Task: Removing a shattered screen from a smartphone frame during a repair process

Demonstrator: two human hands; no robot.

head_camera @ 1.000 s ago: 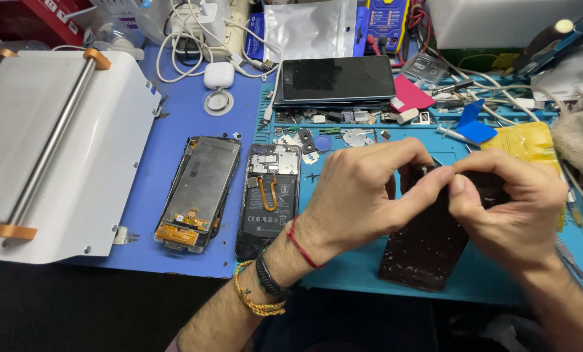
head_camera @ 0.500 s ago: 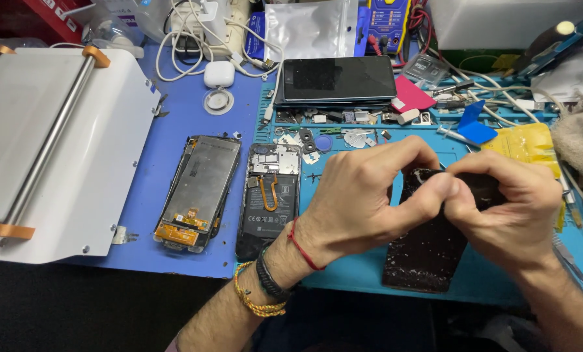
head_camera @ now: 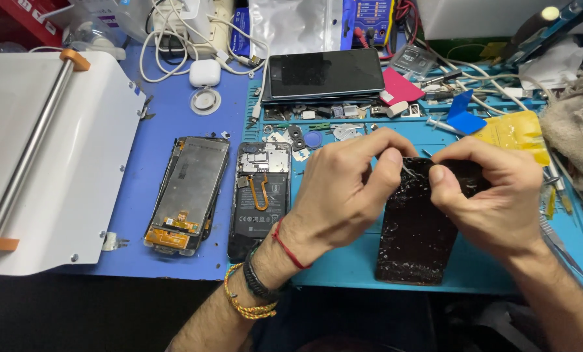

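At the lower centre and lower right of the frame, two hands meet over a cracked black panel (head_camera: 414, 234) lying on a teal mat (head_camera: 343, 261) on the bench. The left hand (head_camera: 343, 189), with cord bracelets at its wrist, pinches the panel's top edge between thumb and forefinger. The right hand (head_camera: 493, 195) curls closed around the panel's upper right corner, its thumb pressing down on the glass. Left of the hands, an opened phone (head_camera: 259, 195) with its battery exposed lies just beside a detached screen (head_camera: 188, 194) on a blue mat (head_camera: 168, 117). A white machine (head_camera: 50, 163) fills the left side. Further back, at upper centre, a whole dark phone (head_camera: 324, 73) rests among small parts, white cables (head_camera: 174, 32) and a white earbud case (head_camera: 204, 73).
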